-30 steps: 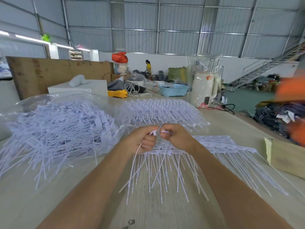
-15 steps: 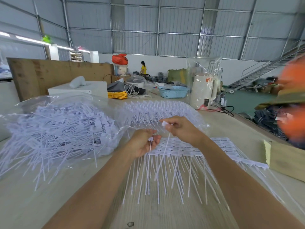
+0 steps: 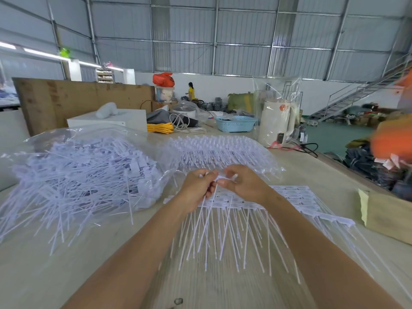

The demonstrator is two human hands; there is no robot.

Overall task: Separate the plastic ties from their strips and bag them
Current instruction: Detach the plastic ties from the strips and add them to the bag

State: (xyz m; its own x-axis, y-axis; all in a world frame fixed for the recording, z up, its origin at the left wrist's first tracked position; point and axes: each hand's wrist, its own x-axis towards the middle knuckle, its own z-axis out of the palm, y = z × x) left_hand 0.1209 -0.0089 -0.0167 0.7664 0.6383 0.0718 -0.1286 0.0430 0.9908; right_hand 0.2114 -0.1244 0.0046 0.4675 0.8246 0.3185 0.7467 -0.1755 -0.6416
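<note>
Both hands have closed together again since half a second ago: the right hand, then raised and apart from the left, now sits level with the left hand, fingertips nearly touching.

Left hand: fingers curled around a small bundle of thin white plastic ties, whose tails hang down and toward the camera from under the palm. Right hand: thumb and forefinger pinch the white tag head of one tie just beside the left fingertips. Whether that tie is already free of its strip cannot be told.

Directly below and behind the hands lies the flat stack of white moulded tie strips, heads joined in rows, tails fanned out toward the near edge of the pale wooden table.

Left of the hands, a large clear plastic bag lies open on the table, filled with loose separated white ties; many tails spill from its mouth onto the tabletop. Behind the hands sits a second clear bag of unseparated strips.

At the right table edge rests a brown cardboard box. Farther back stand a light blue plastic basket, a white electric kettle wrapped in clear film and a coil of yellow cable.
</note>
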